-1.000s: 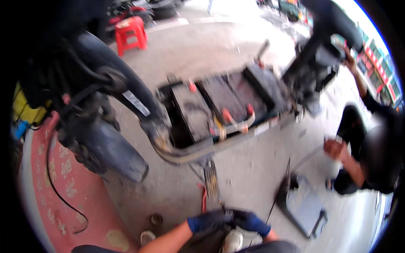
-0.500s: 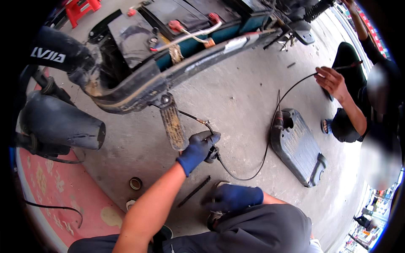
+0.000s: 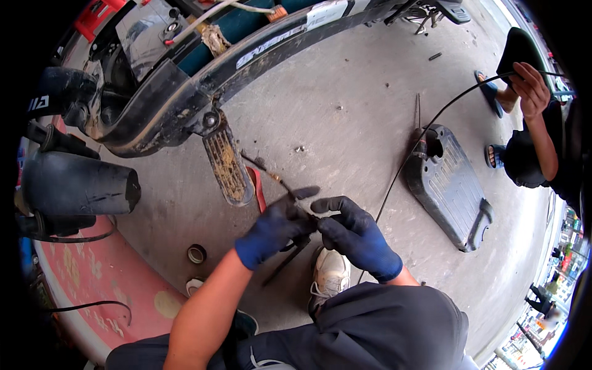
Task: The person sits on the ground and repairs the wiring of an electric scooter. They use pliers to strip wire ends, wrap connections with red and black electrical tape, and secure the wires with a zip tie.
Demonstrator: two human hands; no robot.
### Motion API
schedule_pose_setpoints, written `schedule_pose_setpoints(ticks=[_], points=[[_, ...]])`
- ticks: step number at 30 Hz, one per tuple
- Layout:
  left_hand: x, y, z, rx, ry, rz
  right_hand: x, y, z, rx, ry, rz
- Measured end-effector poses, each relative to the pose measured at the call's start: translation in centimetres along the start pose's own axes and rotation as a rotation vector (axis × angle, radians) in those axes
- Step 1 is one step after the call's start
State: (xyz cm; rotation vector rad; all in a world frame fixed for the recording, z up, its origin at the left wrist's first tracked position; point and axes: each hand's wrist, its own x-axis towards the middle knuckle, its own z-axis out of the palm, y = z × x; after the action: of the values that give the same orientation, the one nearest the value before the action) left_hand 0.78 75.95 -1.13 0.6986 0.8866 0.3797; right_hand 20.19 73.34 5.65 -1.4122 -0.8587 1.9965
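My left hand (image 3: 280, 223), in a blue and black work glove, is closed on a thin black cable (image 3: 288, 189) with a brass-coloured fitting. My right hand (image 3: 361, 237), gloved alike, meets it from the right, its thumb and fingertips pinched at the dark cable between the hands. The exact grip point is hidden by the fingers. Just above my left hand, a worn footrest (image 3: 229, 163) hangs from the frame of an electric scooter (image 3: 203, 105). A narrow red strip-like piece (image 3: 258, 191) shows between footrest and glove; its kind is unclear.
At the right, another person's hand (image 3: 531, 89) holds a long black cable (image 3: 425, 132). A black plastic cover (image 3: 453, 191) lies on the floor beside a screwdriver (image 3: 420, 147). A roll of tape (image 3: 197, 253) and a dark strip (image 3: 285, 264) lie near my shoes.
My right hand has come up from near my knee to meet my left hand at the cable. The red piece now shows. The other person's hand has shifted right, drawing the long cable out.
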Motion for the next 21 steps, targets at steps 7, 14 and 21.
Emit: schedule_pose_setpoints(ticks=[7,14,21], points=[[0.9,-5.1,1.9,0.042,0.213,0.274,1.4,1.9,-1.0,0.049,-0.059,0.069],[-1.9,2.0,-0.4,-0.147,-0.065,0.066,1.8,3.7,-1.7,0.004,-0.227,0.156],[-1.3,-0.6,1.4,-0.103,0.174,0.083,1.8,2.6,-2.9,-0.324,-0.084,-0.009]])
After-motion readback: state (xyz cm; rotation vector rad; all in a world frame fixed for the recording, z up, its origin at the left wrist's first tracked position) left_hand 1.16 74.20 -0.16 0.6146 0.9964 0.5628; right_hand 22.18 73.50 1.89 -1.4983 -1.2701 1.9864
